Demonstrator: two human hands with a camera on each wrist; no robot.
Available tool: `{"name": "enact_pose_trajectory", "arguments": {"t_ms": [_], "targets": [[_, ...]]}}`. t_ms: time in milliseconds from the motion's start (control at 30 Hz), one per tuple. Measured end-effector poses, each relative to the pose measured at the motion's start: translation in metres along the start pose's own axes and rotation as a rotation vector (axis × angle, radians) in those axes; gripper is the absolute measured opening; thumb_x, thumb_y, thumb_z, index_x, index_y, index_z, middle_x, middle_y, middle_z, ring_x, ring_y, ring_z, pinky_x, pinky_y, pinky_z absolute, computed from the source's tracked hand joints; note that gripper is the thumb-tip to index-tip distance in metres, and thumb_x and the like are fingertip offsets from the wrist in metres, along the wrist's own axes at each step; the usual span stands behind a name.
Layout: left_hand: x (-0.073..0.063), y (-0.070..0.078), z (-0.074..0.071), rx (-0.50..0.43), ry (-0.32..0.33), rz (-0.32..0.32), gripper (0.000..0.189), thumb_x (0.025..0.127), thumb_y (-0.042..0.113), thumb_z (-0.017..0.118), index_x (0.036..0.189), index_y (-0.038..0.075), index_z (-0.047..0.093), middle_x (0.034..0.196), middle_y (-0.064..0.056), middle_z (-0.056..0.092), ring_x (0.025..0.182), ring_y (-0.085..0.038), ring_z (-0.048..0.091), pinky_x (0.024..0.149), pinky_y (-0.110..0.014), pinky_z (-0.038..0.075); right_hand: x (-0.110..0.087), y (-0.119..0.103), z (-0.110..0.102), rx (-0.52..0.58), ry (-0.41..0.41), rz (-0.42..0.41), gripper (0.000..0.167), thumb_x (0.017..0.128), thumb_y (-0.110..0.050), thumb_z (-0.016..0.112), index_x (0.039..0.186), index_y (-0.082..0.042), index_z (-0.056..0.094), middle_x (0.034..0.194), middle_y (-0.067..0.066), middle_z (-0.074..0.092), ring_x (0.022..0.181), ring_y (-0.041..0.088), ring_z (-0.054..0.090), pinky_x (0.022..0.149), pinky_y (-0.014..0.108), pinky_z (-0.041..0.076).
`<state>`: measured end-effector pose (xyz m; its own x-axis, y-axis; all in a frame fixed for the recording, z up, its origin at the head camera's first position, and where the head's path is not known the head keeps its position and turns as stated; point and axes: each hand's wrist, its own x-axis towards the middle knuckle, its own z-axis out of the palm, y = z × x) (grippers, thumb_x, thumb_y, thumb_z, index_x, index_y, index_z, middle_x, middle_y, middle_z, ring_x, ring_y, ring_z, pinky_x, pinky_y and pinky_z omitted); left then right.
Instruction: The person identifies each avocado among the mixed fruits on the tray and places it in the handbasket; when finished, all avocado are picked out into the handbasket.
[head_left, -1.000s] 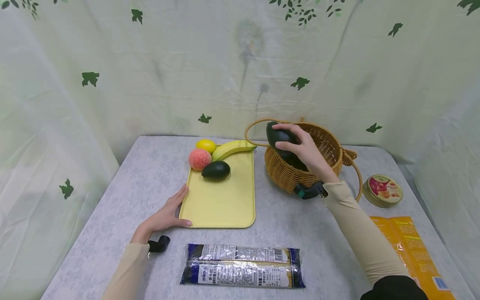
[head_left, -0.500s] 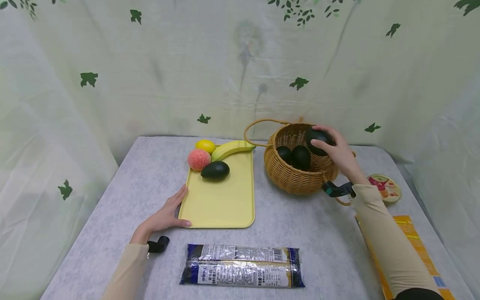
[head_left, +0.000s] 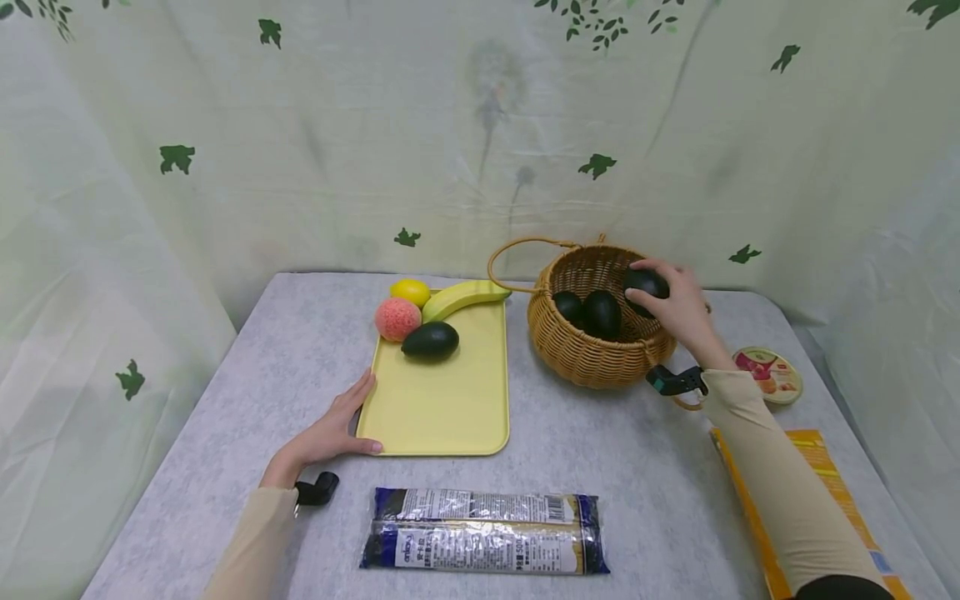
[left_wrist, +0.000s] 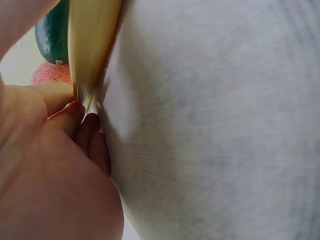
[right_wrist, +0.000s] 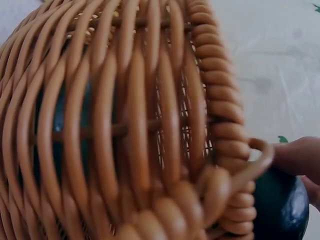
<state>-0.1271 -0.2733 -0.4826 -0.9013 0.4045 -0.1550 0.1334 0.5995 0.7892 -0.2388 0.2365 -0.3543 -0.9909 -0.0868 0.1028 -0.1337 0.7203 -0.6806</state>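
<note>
In the head view my right hand (head_left: 678,304) grips a dark green avocado (head_left: 647,286) at the right side of the wicker basket (head_left: 592,362). Two more dark avocados (head_left: 602,316) lie inside. The right wrist view shows the basket's weave (right_wrist: 135,110) close up, with the held avocado (right_wrist: 282,205) beyond its rim. My left hand (head_left: 326,432) rests at the near left corner of a yellow tray (head_left: 450,408), fingers along the left edge and thumb at the front. On the tray's far part are an avocado (head_left: 431,341), a pink peach-like fruit (head_left: 397,319), a lemon (head_left: 410,291) and a banana (head_left: 465,297).
A shiny packet with dark blue ends (head_left: 487,533) lies in front of the tray. At the right are a round tin (head_left: 776,379) and an orange bag (head_left: 817,458), both partly behind the right arm. A patterned curtain (head_left: 450,125) hangs behind the table.
My right hand has carried the avocado from the basket's left side to its right side, then slightly lower. The two avocados inside are now uncovered. My left hand has not moved.
</note>
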Motion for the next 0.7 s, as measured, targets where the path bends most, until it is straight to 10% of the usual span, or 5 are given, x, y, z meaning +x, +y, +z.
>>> {"name": "enact_pose_trajectory", "arguments": {"t_ms": [367, 700], "targets": [[0.001, 0.001, 0.0, 0.0, 0.001, -0.001, 0.115, 0.074, 0.024, 0.084, 0.152, 0.0, 0.003, 0.158, -0.019, -0.005, 0.139, -0.046, -0.002, 0.105, -0.065, 0.009, -0.002, 0.0, 0.013, -0.096, 0.07, -0.064, 0.026, 0.093, -0.009, 0.057, 0.118, -0.001, 0.06, 0.124, 0.029, 0.04, 0.107, 0.042, 0.038, 0.079, 0.053, 0.035], [-0.001, 0.001, 0.0, -0.002, -0.001, 0.002, 0.114, 0.074, 0.023, 0.083, 0.152, -0.001, 0.003, 0.158, -0.019, -0.005, 0.14, -0.045, -0.003, 0.105, -0.065, 0.008, -0.007, -0.01, 0.007, 0.307, -0.024, -0.069, 0.038, 0.099, -0.019, 0.054, 0.132, -0.001, 0.051, 0.134, 0.017, 0.048, 0.12, 0.032, 0.045, 0.1, 0.049, 0.034]]}}
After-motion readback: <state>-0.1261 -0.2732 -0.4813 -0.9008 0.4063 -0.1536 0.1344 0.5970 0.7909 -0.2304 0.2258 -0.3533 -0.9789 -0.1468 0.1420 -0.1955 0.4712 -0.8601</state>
